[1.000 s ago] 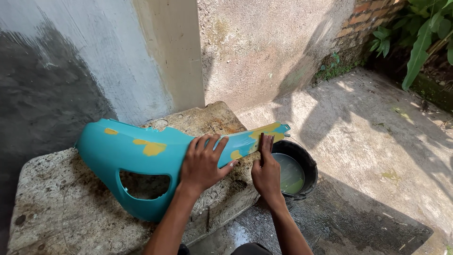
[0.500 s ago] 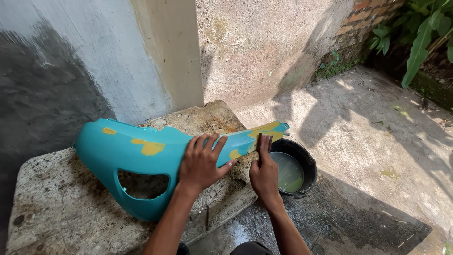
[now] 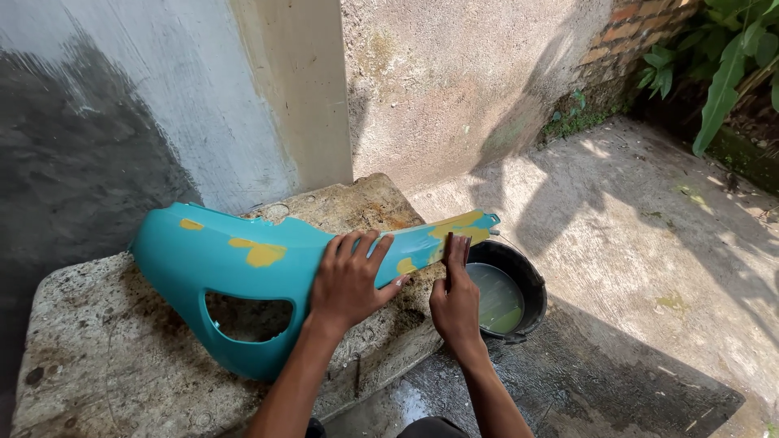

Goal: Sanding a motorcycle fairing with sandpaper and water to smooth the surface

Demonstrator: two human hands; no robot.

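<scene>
A teal plastic body panel (image 3: 235, 268) with yellow filler patches lies across a worn concrete slab (image 3: 89, 373). My left hand (image 3: 349, 280) presses flat on the panel's middle, fingers spread. My right hand (image 3: 456, 300) holds a small dark sanding piece (image 3: 456, 253) with straight fingers against the panel's narrow right end, near a yellow patch (image 3: 454, 229). The panel has an oval cut-out on its lower left side.
A black bucket (image 3: 531, 284) of greenish water stands on the wet ground just right of the slab, under the panel's tip. A stained wall and pillar (image 3: 300, 97) rise behind. Sunlit concrete floor, brick wall and green plants (image 3: 730, 73) lie to the right.
My right hand has shifted slightly along the panel's narrow end. The left hand and the panel stay where they were.
</scene>
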